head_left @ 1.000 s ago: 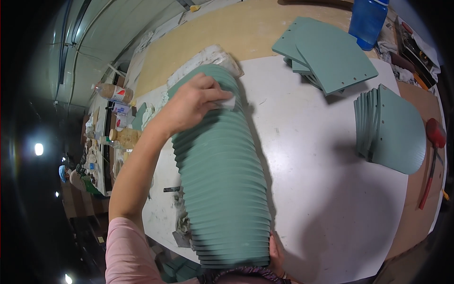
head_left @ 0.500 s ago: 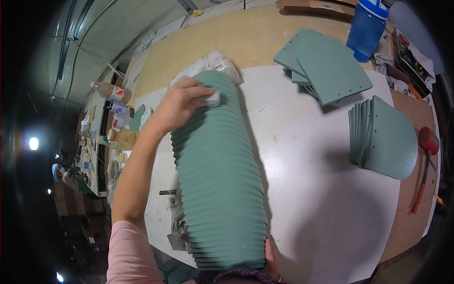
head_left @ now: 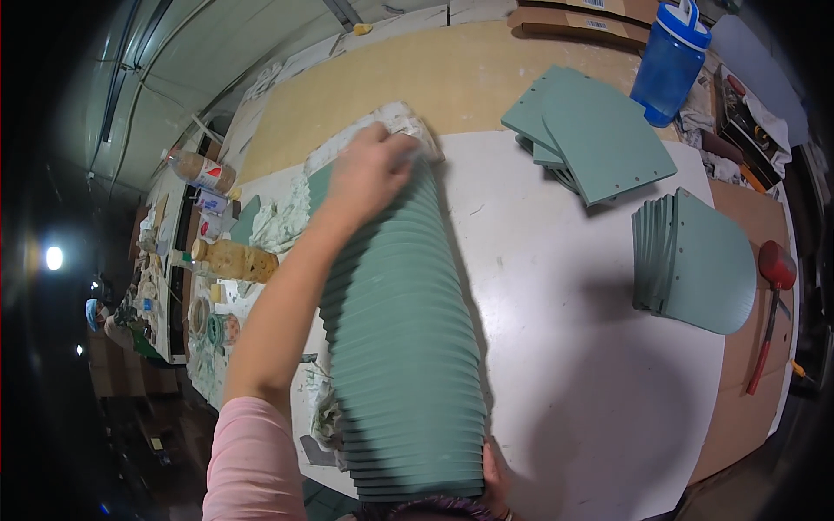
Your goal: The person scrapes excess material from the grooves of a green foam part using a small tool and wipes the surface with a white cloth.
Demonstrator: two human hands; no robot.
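A long row of overlapping green rounded panels (head_left: 404,347) runs from the white bundle (head_left: 395,117) down to my body, its edges stepped like scales. My left hand (head_left: 369,174), blurred by motion, is closed at the far end of the row. It grips a small whitish block, now mostly hidden by the fingers. At the near right corner my right hand (head_left: 493,478) rests against the side of the row, fingers stretched out along it. Only part of that hand shows.
Two more piles of green panels, a fanned pile (head_left: 599,130) and an upright-edged pile (head_left: 695,260), lie on the right. Beyond them are a blue bottle (head_left: 669,74) and a red mallet (head_left: 777,265). Jars, bottles (head_left: 234,259) and crumpled cloth (head_left: 282,221) stand at left.
My left hand has moved a little right and farther along the row, and the block has turned out of sight behind the fingers. My right hand stays at the near corner.
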